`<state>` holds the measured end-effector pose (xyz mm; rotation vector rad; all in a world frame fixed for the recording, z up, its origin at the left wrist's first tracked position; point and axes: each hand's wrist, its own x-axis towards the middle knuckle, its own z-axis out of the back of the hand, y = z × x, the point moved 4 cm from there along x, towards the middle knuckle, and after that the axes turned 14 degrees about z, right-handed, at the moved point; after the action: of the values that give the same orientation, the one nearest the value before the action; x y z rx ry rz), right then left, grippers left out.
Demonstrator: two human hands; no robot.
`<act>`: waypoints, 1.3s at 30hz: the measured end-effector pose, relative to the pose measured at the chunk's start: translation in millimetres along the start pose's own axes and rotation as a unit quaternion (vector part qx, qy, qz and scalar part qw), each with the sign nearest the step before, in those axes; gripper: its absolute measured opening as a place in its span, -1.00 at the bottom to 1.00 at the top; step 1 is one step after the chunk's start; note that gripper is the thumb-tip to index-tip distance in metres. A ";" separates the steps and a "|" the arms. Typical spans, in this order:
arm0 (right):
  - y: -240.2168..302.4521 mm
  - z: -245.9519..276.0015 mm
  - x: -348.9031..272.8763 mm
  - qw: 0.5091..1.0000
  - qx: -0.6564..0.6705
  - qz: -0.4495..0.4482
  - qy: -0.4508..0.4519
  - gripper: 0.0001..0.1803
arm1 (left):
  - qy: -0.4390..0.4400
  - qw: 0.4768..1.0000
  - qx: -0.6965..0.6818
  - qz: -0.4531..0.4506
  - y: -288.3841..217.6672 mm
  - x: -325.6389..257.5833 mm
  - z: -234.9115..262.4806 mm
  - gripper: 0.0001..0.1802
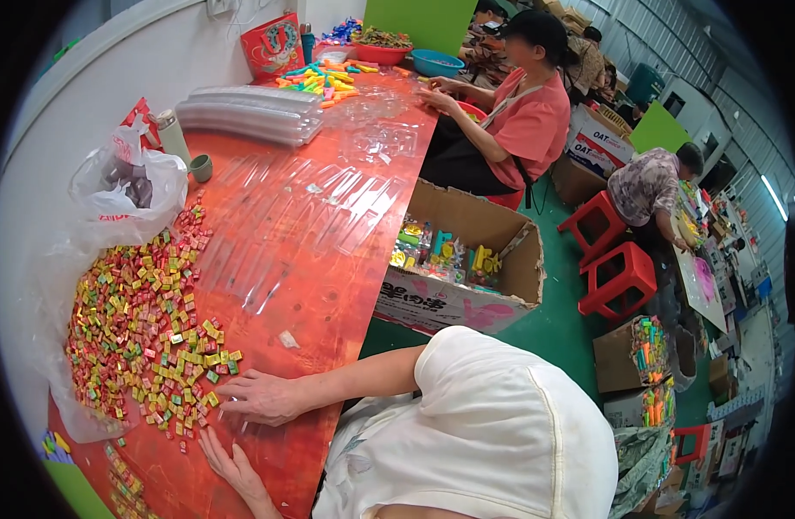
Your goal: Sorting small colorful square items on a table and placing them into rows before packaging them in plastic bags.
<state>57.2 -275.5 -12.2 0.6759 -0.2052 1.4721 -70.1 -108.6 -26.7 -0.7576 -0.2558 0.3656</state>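
Note:
A big heap of small block-shaped wrapped candies [142, 324], yellow, red and green, spreads over the red table. At the heap's near edge lies my right hand [263, 398], palm down, its fingers stretched toward the closest candies. Beneath and beside those fingers is a clear plastic piece [246, 424], partly hidden. My left hand [229, 465] rests a little nearer, also beside the heap, with its fingers extended and apart. Nothing shows in its grasp. Rows of long clear plastic trays [328, 203] lie flat on the table beyond my right arm.
A white plastic bag [121, 186] stands behind the heap, near a cup [201, 168] and a flask [172, 137]. Stacked clear trays [250, 112] lie farther off. A cardboard box [466, 298] of packed items sits beside the table. A co-worker [523, 121] in pink sits at the far side.

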 end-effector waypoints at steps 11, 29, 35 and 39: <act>-6.3 17.7 -38.8 0.988 0.040 -0.093 -0.121 -0.48 | -0.018 0.999 0.029 -0.005 -0.2 -10.4 5.2 -0.36; 3.4 29.4 -33.8 0.994 0.041 -0.084 -0.054 -0.53 | -0.127 0.987 -0.078 0.064 -4.0 -34.1 28.5 -0.47; 30.7 21.1 -20.1 0.998 -0.030 -0.001 0.058 -0.57 | -0.084 0.986 0.142 -0.024 -32.3 -58.9 17.1 -0.54; 35.4 13.7 -9.4 0.997 -0.036 0.038 0.058 -0.58 | -0.121 0.984 0.129 -0.009 -27.4 -63.1 19.7 -0.54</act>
<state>26.0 -292.3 4.3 0.5276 -0.1951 1.5645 -128.0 -140.6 0.5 -0.4547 -0.4343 0.4644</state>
